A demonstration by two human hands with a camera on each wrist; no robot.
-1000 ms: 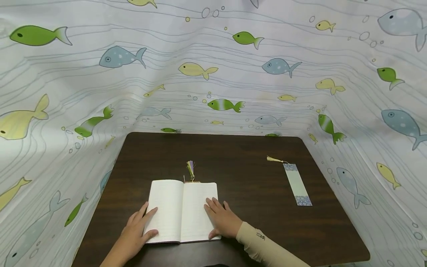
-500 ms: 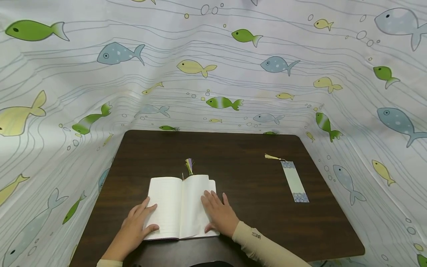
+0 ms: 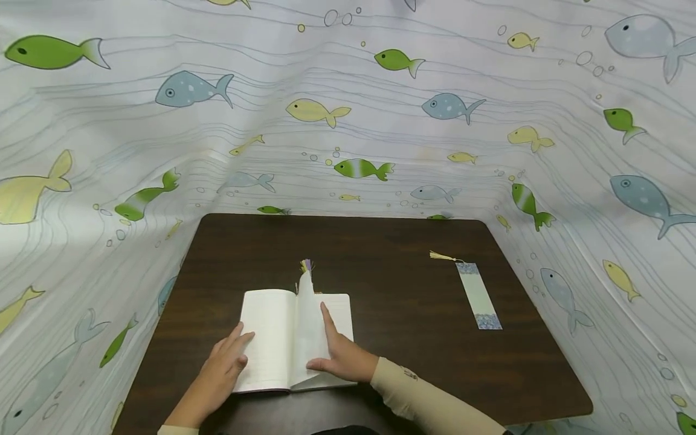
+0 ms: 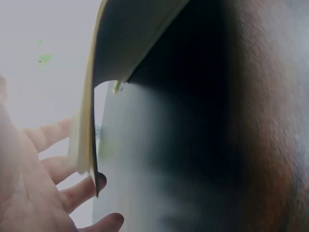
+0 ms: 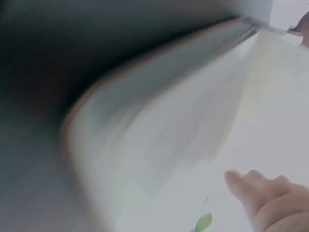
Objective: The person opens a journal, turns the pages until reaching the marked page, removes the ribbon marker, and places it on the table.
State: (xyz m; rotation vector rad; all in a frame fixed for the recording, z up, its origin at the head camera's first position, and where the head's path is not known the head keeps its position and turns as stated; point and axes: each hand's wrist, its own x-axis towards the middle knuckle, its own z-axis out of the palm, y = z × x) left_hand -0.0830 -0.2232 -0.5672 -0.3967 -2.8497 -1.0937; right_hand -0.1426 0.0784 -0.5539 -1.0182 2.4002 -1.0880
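Observation:
An open notebook (image 3: 266, 344) with faintly lined pages lies at the front of the table. My left hand (image 3: 219, 367) rests along its left edge, fingers loosely spread over the margin; in the left wrist view several fingers (image 4: 79, 192) reach against the edge of pages and cover. One right-hand leaf (image 3: 309, 329) stands up from the spine, curving leftward. Against its right side is my right hand (image 3: 346, 359), index finger straight and thumb stretched toward the spine. The right wrist view shows the leaf (image 5: 193, 116) arching over the other pages. Behind the notebook's top edge pokes a purple-and-yellow tassel (image 3: 306, 266).
To the right on the dark brown table (image 3: 391, 260) lies a pale bookmark (image 3: 480, 296) with blue patterned ends and a yellow tassel (image 3: 442, 256). A white curtain (image 3: 261, 72) printed with fish surrounds the table at the back and sides.
The leaf has risen from the right page and swung toward the spine. My right hand has moved left with it. My left hand stays at the left edge, its thumb drawn back off the page.

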